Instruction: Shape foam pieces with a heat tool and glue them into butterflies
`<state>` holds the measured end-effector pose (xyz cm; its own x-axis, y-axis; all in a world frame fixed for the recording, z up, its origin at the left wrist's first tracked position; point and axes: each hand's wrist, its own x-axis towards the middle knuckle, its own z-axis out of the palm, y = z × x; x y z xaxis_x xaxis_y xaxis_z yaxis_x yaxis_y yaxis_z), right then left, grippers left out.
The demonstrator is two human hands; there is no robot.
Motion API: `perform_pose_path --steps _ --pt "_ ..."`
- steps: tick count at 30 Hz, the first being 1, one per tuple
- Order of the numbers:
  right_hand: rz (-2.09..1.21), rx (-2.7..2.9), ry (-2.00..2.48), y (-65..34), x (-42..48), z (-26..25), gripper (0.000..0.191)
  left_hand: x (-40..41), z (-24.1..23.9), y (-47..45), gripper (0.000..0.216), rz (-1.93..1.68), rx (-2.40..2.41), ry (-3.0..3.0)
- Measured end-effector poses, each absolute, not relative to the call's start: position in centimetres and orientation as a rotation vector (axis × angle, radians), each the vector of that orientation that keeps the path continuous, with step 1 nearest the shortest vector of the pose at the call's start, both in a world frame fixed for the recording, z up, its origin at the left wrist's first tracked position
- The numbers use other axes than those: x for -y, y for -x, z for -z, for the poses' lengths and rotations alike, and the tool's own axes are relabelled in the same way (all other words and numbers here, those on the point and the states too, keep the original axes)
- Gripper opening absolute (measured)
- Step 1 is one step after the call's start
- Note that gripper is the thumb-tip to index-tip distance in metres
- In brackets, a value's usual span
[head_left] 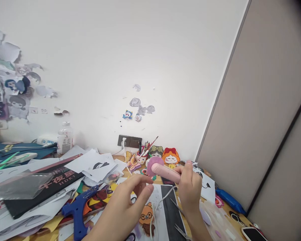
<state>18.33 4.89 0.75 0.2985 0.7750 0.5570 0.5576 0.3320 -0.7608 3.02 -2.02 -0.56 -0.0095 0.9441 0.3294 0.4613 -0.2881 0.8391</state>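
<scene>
My right hand (189, 185) is wrapped round a pink rod-shaped tool (165, 172) with a rounded end, raised above the table. A flat purple round piece (155, 165) is at the tool's far end; I cannot tell whether it is joined to it. Just left of these, my left hand (130, 194) hangs empty, thumb and fingers curved and apart. Below the hands are an orange bear cutout (147, 214) with glasses, a white cord (163, 199), and tweezers (182, 231). The cord's upper end is hidden near my right hand.
A blue glue gun (77, 211) lies left among colored scraps. Papers and a black folder (47, 187) cover the left side. Cartoon cutouts (171, 156) and a brush holder (142, 158) stand by the wall. A phone (253, 233) and scissors (235, 217) lie right.
</scene>
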Motion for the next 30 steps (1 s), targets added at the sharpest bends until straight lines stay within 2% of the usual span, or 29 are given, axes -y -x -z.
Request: perform_pose_path --steps 4,8,17,25,30 --pt "-0.258 1.45 1.318 -17.5 -4.9 -0.1 0.07 2.2 0.2 -2.9 0.035 -1.403 -1.435 -1.832" --pt "-0.152 1.458 1.296 -17.5 -4.8 0.0 0.07 2.6 0.3 -3.3 0.036 -1.525 -1.49 -1.899" --pt "0.038 1.428 1.32 -18.3 -5.7 0.3 0.072 2.2 1.3 -3.9 0.043 -1.398 -1.447 -1.661" --pt "-0.144 1.386 1.382 -18.6 -4.9 -0.9 0.068 2.7 0.6 -3.6 0.038 -1.422 -1.37 -1.592" --pt "-0.149 1.429 1.377 -18.5 -4.7 -1.3 0.068 2.4 0.7 -3.6 0.033 -1.366 -1.33 -1.707"
